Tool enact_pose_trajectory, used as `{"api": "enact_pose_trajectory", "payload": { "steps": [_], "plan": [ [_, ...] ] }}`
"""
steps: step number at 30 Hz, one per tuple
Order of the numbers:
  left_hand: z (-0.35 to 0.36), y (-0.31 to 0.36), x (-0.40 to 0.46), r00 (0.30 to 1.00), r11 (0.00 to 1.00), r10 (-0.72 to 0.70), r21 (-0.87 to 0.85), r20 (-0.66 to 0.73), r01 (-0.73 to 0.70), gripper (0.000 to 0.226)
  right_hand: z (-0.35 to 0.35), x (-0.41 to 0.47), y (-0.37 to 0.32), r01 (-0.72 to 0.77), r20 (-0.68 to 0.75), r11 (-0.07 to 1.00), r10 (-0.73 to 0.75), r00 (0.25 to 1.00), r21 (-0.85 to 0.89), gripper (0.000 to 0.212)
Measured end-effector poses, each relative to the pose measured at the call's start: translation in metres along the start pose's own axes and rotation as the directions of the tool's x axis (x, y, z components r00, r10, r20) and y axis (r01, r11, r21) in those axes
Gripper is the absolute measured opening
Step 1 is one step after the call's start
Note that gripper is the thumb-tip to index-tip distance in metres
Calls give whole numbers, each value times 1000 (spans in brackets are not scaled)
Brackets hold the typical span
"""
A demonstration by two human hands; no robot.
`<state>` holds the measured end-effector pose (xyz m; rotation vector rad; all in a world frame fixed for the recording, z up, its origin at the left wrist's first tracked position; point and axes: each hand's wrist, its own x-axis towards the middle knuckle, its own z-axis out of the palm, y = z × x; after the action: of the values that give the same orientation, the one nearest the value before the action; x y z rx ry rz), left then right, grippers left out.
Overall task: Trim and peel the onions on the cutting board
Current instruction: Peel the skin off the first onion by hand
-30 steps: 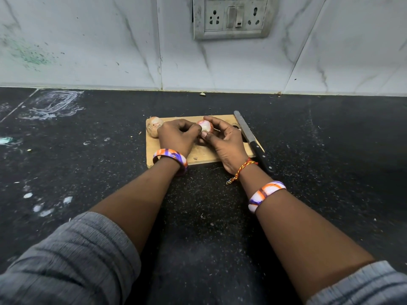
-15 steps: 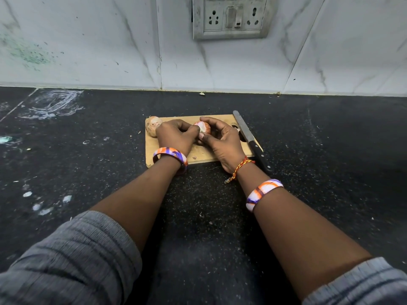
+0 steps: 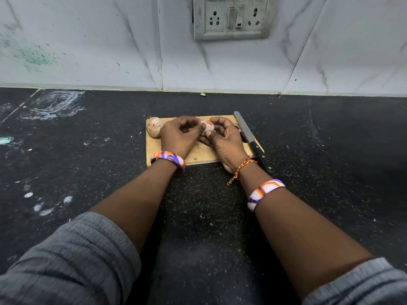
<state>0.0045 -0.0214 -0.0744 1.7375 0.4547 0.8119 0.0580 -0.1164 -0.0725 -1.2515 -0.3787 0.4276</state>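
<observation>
A small wooden cutting board [image 3: 199,156] lies on the black counter. Over its middle, both my hands hold one partly peeled pink-white onion [image 3: 208,127]. My left hand [image 3: 179,136] has its fingers curled against the onion's left side. My right hand [image 3: 225,139] cups the onion from the right, thumb pressed on its front. A second onion [image 3: 154,126], still in brown skin with its roots on, lies on the board's far left corner. A knife [image 3: 252,140] with a black handle rests along the board's right edge, blade pointing away from me.
The black speckled counter [image 3: 319,150] has white smears at the left and small scraps of peel. A tiled wall with a socket panel [image 3: 230,17] rises just behind the board.
Both hands have shifted slightly on the onion, turning it between the fingers. The second onion and the knife lie where they were.
</observation>
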Motion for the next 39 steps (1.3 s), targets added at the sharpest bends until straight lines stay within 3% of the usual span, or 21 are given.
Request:
{"api": "enact_pose_trajectory", "payload": {
  "steps": [4, 9, 17, 27, 30, 34, 39],
  "plan": [
    [-3, 1, 1, 1000, 999, 0, -41, -9, 0, 10, -4, -2, 1, 32, 21, 988, -30, 999, -150, 48],
    [-2, 0, 2, 998, 1000, -25, -1, -54, 25, 7, -3, -1, 3, 65, 24, 984, -62, 998, -167, 39],
    [0, -9, 8, 988, 992, -124, -50, -94, 119, 6, -1, -1, 2, 28, 28, 994, -25, 999, -108, 19],
    [0, -5, 6, 969, 966, -198, -195, -147, 167, 9, 0, -1, -4, -49, 18, 995, 48, 999, 90, 21],
    [-2, -3, 5, 980, 958, -184, -236, -74, 162, 25, 2, -2, -5, -64, 18, 991, 62, 998, 119, 22],
    [-5, -1, 4, 980, 981, -81, -160, 184, 111, 46, 2, -3, -6, -62, 37, 990, 57, 998, 131, 17],
    [-5, 3, 0, 965, 971, -84, -195, 248, 135, 22, 1, -1, -3, -46, 39, 998, 44, 998, 38, 31]
  ]
}}
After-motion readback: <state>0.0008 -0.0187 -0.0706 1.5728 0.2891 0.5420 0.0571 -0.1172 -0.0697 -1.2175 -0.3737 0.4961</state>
